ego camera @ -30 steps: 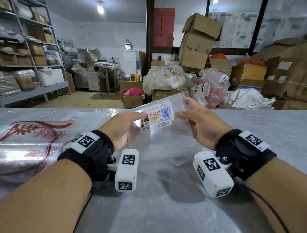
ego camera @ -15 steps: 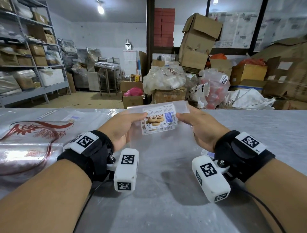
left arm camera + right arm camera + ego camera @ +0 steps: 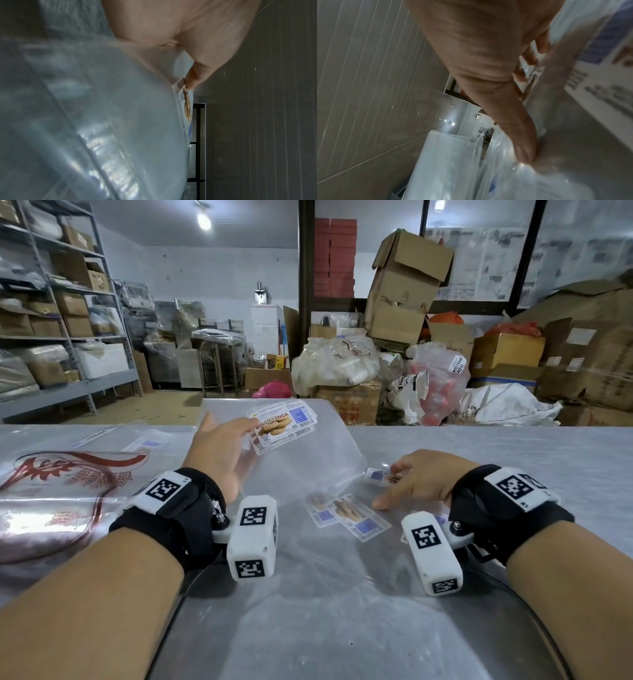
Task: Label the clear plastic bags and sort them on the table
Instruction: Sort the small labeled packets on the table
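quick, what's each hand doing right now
left hand: pinches the labelled clear bag, lifted off the table.
right hand: low over the loose labels, holding a label.

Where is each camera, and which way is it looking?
Head: sits on the person's head, looks forward and down over the table; shows both forearms, the left hand holding the clear bag by its label, and the right hand.
Left wrist: sits on the left wrist, looks along the hand; shows a thumb on the label.
Right wrist: sits on the right wrist, looks along the hand; shows fingers among bags and labels.
Shared: head and left wrist both show the label.
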Action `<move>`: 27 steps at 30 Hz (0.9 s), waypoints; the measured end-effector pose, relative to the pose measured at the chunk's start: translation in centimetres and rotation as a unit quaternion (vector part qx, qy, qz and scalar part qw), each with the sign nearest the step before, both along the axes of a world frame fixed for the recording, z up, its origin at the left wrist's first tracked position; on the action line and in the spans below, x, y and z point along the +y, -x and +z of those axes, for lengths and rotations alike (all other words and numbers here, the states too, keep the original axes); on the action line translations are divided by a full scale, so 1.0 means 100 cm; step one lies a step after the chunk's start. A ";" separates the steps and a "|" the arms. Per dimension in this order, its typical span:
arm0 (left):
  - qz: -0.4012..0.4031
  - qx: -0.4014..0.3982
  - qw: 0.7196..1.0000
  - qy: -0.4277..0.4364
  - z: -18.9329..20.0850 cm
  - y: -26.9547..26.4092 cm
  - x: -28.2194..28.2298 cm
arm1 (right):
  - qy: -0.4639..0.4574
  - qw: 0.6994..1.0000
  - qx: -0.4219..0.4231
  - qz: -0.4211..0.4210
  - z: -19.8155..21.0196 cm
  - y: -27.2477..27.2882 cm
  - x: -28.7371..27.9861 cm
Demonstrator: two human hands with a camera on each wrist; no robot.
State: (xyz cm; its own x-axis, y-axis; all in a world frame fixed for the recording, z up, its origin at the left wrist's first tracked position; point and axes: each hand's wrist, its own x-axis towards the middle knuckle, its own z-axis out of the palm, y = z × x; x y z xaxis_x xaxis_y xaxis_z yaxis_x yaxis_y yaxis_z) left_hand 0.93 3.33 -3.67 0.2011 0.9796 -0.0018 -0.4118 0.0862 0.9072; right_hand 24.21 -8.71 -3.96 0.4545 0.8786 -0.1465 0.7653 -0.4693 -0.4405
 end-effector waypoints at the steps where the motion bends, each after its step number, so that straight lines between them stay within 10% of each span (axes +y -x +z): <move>1: 0.000 -0.011 1.000 0.002 0.000 -0.001 -0.001 | -0.006 1.000 0.000 -0.003 0.000 -0.001 0.001; 9: -0.041 -0.014 0.999 0.002 -0.007 -0.002 0.004 | -0.149 0.986 0.043 -0.062 -0.002 -0.009 0.003; 22: -0.115 0.089 0.989 -0.014 -0.015 -0.005 0.008 | -0.573 0.794 0.134 -0.153 0.005 -0.026 0.006; 27: -0.115 0.120 0.986 -0.026 -0.015 -0.004 0.007 | -0.573 0.793 0.171 -0.114 0.005 -0.022 0.007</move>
